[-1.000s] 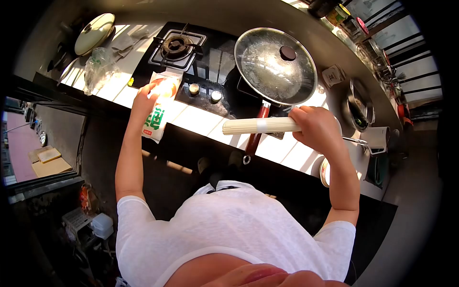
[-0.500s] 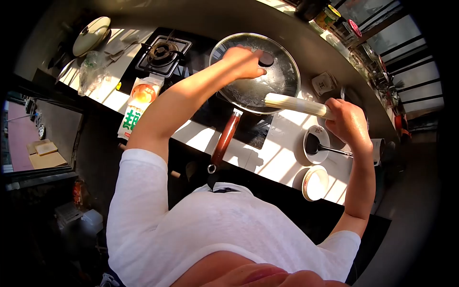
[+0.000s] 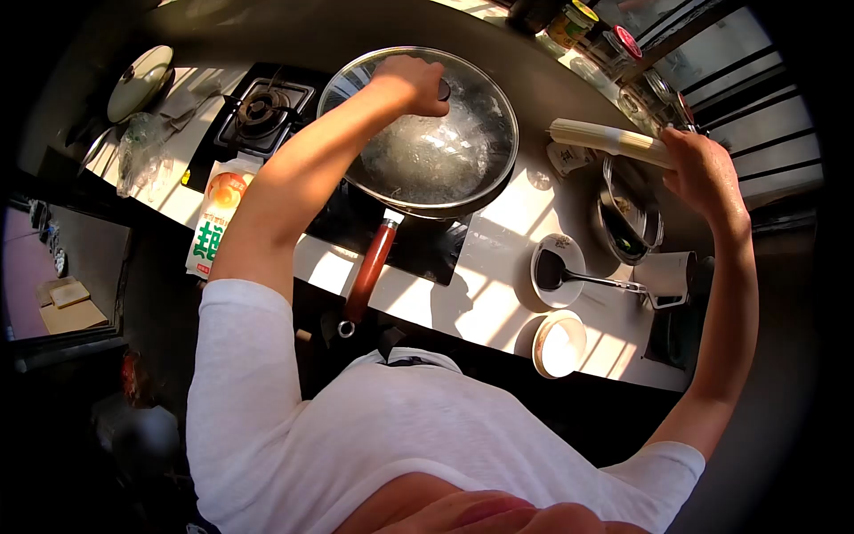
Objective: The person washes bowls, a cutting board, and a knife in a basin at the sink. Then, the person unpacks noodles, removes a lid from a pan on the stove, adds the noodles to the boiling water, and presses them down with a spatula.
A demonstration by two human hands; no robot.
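In the head view, a pan (image 3: 369, 278) is standing on the stove (image 3: 431, 256) in the upper middle of the frame, its red-brown handle pointing down and slightly left. A glass lid (image 3: 485, 133) is covering it, and something pale and bubbly is showing through. To the lower right, one bowl (image 3: 573, 249) is holding the black head of a spatula (image 3: 551, 270); just below, a second bowl (image 3: 540, 345) is catching bright light. A white mug (image 3: 669, 270) is standing at the right, near stacked dark pans (image 3: 610, 222).

The right hand (image 3: 703, 178) is holding a bundle of noodles (image 3: 612, 142) in the upper right, the fingers closing around its right end. The bundle's long axis is running nearly level, dipping slightly rightward, and its free end is pointing left towards the lid. The left hand (image 3: 409, 84) is gripping the lid's dark knob (image 3: 444, 90).

The left hand and forearm are hiding part of the lid, and the left arm is covering the right edge of a printed packet (image 3: 218, 214). The second bowl's contents are washing out in glare. Whether the lid is touching the pan's rim is hard to make out.
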